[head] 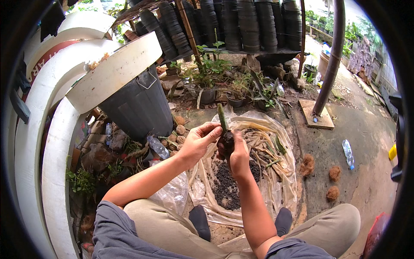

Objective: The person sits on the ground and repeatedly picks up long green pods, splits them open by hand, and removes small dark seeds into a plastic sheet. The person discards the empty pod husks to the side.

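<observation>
A thick green plant cutting (222,117) stands upright out of a clump of dark soil (229,139) in front of me. My right hand (238,154) is wrapped around the clump from the right and below, its thumb pointing up and slightly blurred. With thumb and fingers together, my left hand (202,140) pinches at the base of the cutting, just above the soil. Below both hands, loose dark soil (228,184) lies on a crumpled clear plastic sheet (200,191). More green cut pieces (279,145) rest on the sheet's right side.
Brown fibre clumps (335,174) and a plastic bottle (348,153) lie on the concrete at right. A dark grey bin (139,106) stands at left, beside several twine-wrapped balls (181,130) and another bottle (157,147). Stacked black pots (249,26) and a pole (330,61) are beyond.
</observation>
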Motion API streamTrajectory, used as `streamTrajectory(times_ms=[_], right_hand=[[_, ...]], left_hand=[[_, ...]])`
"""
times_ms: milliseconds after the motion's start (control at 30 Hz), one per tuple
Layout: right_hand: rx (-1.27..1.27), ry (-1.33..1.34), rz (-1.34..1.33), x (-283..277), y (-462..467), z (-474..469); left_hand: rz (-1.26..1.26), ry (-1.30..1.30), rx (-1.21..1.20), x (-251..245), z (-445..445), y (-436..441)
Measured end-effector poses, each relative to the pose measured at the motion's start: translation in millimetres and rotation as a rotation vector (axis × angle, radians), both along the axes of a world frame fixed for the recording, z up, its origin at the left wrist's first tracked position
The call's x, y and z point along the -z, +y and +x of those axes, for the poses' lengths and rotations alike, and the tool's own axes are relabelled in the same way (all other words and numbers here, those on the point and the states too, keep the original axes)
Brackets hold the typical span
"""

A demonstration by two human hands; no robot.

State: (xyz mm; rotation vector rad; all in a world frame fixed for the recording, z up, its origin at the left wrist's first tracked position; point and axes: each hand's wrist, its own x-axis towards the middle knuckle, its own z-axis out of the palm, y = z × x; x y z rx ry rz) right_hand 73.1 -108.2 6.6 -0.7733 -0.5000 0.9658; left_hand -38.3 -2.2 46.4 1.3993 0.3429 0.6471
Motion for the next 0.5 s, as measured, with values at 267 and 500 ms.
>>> streamTrajectory(times_ms=[267, 500], right_hand=[[-0.523, 0.387, 0.235, 6, -2, 15], [-0.352, 0.377, 0.213, -1, 0, 10]], left_hand=[[0.242, 0.011, -0.031, -7, 2, 0], [0.289, 0.108, -0.05, -10, -1, -2]])
